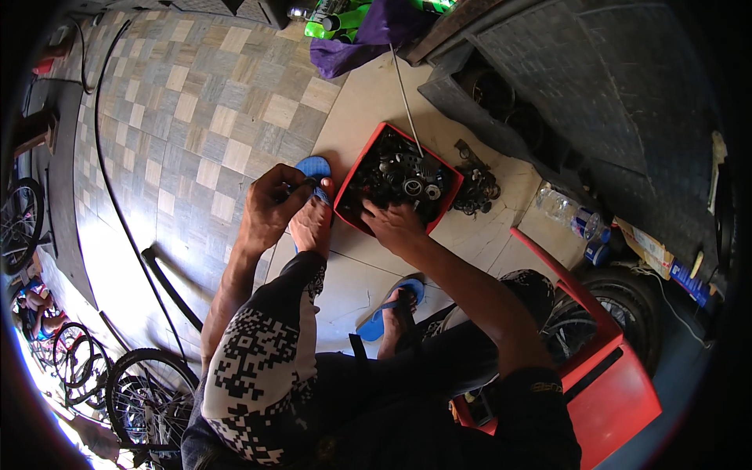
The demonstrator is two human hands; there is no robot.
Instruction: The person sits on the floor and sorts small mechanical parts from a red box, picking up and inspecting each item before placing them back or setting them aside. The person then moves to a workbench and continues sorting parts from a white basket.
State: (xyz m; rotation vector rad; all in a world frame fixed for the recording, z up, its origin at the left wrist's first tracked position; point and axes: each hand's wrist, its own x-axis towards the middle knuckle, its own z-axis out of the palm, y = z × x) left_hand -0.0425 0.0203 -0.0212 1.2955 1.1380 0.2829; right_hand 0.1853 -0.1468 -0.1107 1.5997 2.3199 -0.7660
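Observation:
A red plastic bin point(341, 202) stands on the floor in front of me, filled with dark, greasy metal parts point(399, 168), some of them rings and small round pieces. Over its near rim reaches my right hand point(395, 225), its fingers stretched out onto the parts; the fingertips are partly hidden among them. To the left of the bin, above my foot, my left hand point(270, 205) is closed in a pinch around a small dark piece, too small and shaded to name. A long thin metal rod point(406, 98) leans into the bin from the far side.
Loose dark metal parts point(475, 184) lie right of the bin. A purple bag point(376, 39) with green bottles is at the back. Clear plastic bottles point(572, 213), a red plastic chair point(611, 392) and a tire point(642, 313) are on the right. Bicycle wheels point(149, 399) stand at lower left.

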